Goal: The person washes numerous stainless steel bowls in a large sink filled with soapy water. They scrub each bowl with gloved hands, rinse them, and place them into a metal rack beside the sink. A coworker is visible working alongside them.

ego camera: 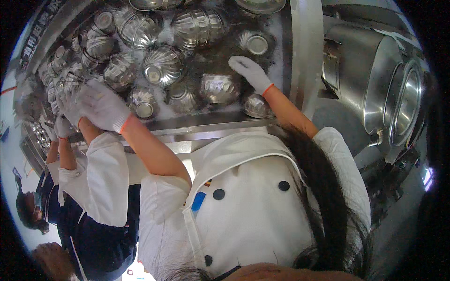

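Observation:
My left hand (102, 105), in a white knit glove with an orange cuff edge, reaches over the left part of a wide steel sink (211, 128), fingers spread, beside a pile of fluted metal bowls. Whether it touches a bowl I cannot tell. My right hand (248, 72), gloved alike, hovers over dark water with fingers extended and nothing seen in it. Near it are a fluted bowl (219, 88) and another with its round base up (256, 44). More fluted bowls (162, 66) lie tipped in the foamy water, and stacked bowls (198, 28) rest at the back.
Co-workers stand close on my left; a gloved hand (68, 102) of one is right beside my left hand, and another's gloved hands (61, 128) are farther along. The sink's broad right rim (307, 52) borders a large steel drum-like machine (379, 84).

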A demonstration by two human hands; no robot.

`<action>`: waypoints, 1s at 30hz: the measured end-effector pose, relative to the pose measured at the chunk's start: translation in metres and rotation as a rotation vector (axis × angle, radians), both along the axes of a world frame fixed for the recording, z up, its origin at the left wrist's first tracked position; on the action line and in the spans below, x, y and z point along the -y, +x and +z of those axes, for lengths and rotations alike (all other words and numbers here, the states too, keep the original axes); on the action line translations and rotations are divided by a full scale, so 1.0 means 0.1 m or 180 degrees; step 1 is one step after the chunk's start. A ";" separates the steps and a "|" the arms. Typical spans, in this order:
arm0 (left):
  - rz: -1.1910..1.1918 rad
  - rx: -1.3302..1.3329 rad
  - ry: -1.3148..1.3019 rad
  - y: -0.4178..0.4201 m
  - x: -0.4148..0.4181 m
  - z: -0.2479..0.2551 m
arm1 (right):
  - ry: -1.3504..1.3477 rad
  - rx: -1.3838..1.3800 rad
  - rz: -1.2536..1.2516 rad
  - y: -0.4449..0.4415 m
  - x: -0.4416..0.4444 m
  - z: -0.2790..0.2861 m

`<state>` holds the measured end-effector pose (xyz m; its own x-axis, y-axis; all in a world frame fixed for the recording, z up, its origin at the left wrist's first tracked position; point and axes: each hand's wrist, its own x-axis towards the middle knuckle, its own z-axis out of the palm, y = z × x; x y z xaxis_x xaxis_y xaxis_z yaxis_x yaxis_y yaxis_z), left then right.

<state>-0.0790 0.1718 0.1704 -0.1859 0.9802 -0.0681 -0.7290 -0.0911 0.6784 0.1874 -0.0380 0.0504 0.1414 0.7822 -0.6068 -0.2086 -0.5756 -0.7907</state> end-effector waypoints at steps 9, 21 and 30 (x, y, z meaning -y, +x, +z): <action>-0.3304 -0.4187 0.0228 0.87 1.15 -1.38 | 0.0028 0.0019 0.0766 -0.24 0.17 -0.38; -0.5576 -0.6948 0.1039 1.09 0.53 -2.18 | -0.0270 -0.0079 0.0958 -0.63 -0.06 -0.75; -0.4920 -0.6307 0.1051 0.81 0.72 -3.13 | -0.0352 0.1808 0.2421 -0.51 -0.28 -1.15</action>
<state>0.0023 0.1003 -0.1424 0.6492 0.3803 -0.6587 0.7320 -0.5476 0.4052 0.1360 -0.0099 -0.0650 -0.0850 0.7283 -0.6799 0.6504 -0.4764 -0.5916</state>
